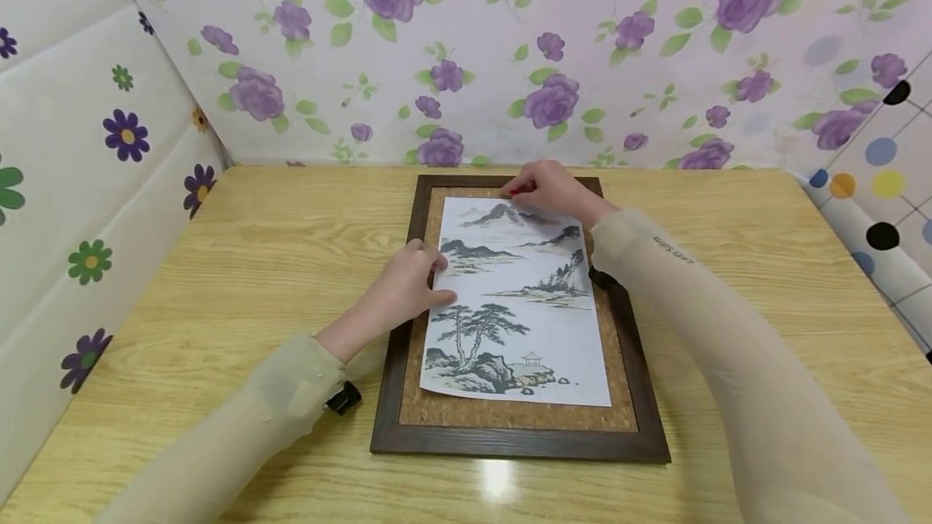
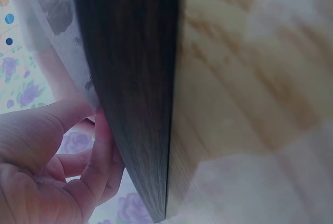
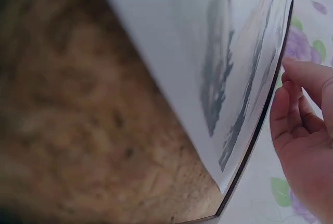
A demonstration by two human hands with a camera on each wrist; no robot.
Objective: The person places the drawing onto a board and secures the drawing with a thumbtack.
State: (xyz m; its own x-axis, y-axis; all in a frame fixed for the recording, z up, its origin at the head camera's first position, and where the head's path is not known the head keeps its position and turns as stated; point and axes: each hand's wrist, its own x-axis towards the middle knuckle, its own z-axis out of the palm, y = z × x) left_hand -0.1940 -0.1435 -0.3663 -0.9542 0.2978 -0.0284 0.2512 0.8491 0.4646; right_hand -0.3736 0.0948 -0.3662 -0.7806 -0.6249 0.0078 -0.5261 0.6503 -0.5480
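Right hand (image 1: 551, 188): thumb and forefinger are drawn together on a small red pin (image 1: 514, 192), as I take it to be, at the top edge of the paper (image 1: 466, 285). My head view shows only its red part; whether its point has entered I cannot tell. Left hand (image 1: 410, 281): fingers loosely bent, thumb well apart from them, tips resting at the paper's left edge; it grasps nothing that I can make out.

The paper lies printed side up on the cork (image 1: 510, 417), inside the frame (image 1: 520, 441). I judge the main hazard to be rotation: if the left hand lifts early, a push at the top could swing the paper askew, since I see nothing holding its lower edge. The lower left corner appears slightly raised and might buckle. A slanted push could tear the top edge or let the pin slip into a fingertip. The right sleeve (image 1: 699, 306) crosses the frame's right side; were it to brush the paper, the sheet might shift. Beneath lies the table (image 1: 255, 265), on which a nudged frame could slide.
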